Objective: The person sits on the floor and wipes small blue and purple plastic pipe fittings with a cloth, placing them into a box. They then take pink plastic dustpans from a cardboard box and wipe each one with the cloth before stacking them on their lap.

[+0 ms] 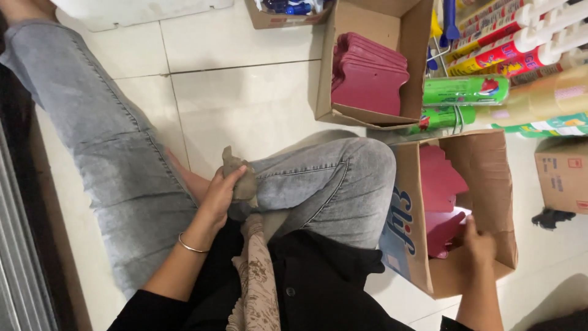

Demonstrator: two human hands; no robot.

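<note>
I sit on a tiled floor in grey jeans. My left hand [222,193] is closed around a crumpled brown cloth [240,181] held against my knee. My right hand [474,240] reaches into an open cardboard box [484,165] at my right side and touches the dark pink flat pieces [441,184] stacked inside; its fingers are partly hidden by them. A patterned beige scarf [257,282] hangs down my front.
A second cardboard box [324,79] farther away holds a stack of dark pink flat pieces [369,76]. Green tubes [465,91], red and white tubes [514,43] and a tape roll lie at the upper right. A small carton [562,175] stands at the right edge.
</note>
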